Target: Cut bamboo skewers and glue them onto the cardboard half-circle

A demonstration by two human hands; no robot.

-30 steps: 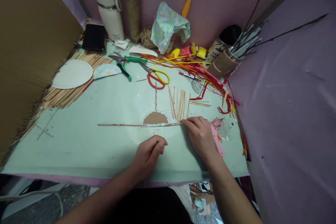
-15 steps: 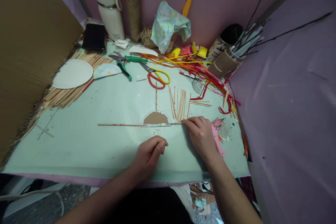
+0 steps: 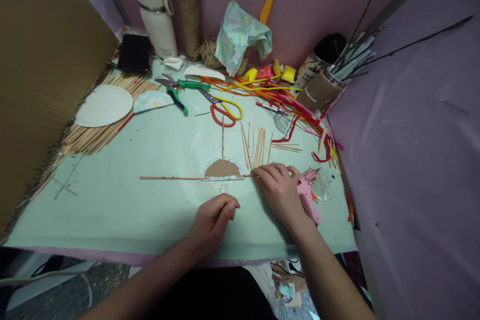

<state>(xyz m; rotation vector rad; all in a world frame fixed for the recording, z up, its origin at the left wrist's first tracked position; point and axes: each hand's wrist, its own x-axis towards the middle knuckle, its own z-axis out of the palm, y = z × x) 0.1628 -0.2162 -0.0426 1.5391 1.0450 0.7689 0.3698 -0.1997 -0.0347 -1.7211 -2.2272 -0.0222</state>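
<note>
A brown half-circle piece point(image 3: 222, 168) with a patterned cloth edge lies mid-table, its straight side toward me. Along that side runs a thin wooden stick point(image 3: 170, 178), reaching out to the left and right. Another stick point(image 3: 223, 137) stands out from the curved edge, pointing away from me. The fingertips of my right hand point(image 3: 279, 187) are closed on the long stick's right part; its end is hidden under the hand. Below the half circle, my left hand point(image 3: 215, 217) rests on the table with curled fingers, nothing visible in it. Several short sticks point(image 3: 259, 147) lie just beyond my right hand.
A pink glue gun point(image 3: 309, 200) lies right of my right hand. Scissors point(image 3: 227, 110), green-handled pliers point(image 3: 178, 95) and coloured pipe cleaners point(image 3: 258, 91) lie farther back. A white bottle point(image 3: 155, 20) stands at back left, tubs with twigs point(image 3: 320, 91) at back right. Many sticks point(image 3: 93, 135) are at left.
My right hand has slid a little to the left along the long stick, nearer the half circle. More of the pink glue gun shows. My left hand has stayed in place.
</note>
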